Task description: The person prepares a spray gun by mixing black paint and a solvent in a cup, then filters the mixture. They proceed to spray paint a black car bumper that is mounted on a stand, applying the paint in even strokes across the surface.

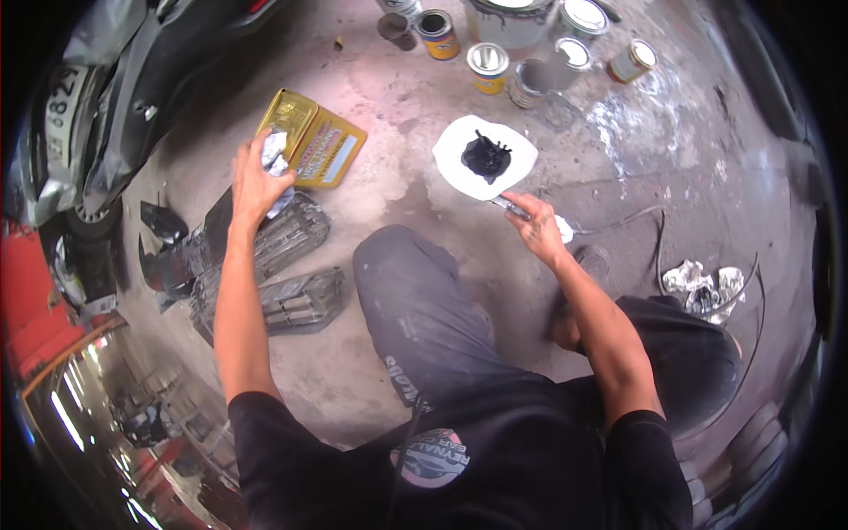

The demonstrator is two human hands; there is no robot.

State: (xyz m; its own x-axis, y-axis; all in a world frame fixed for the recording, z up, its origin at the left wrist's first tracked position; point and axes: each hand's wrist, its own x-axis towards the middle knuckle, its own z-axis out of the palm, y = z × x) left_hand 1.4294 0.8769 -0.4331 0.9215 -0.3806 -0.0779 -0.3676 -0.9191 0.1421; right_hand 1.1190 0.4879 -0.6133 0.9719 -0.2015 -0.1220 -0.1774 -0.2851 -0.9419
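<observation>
My left hand point(258, 181) grips a crumpled white rag point(276, 152) against or right beside a yellow rectangular tin point(331, 146). My right hand point(534, 228) is closed around a thin tool handle point(505, 205) at the lower edge of a white palette point(455, 177), which bears a thick blob of black paste point(486, 159). Something white shows behind my right fingers; I cannot make out whether it is held. Dark ribbed plastic panels point(291, 300) lie beneath my left hand and forearm.
Several paint cans point(488, 79) and a bucket point(508, 22) stand at the back. A motorbike point(115, 97) is at upper left, a red object point(31, 291) below it. Crumpled foil or paper point(702, 287) and a cable point(661, 247) lie to the right.
</observation>
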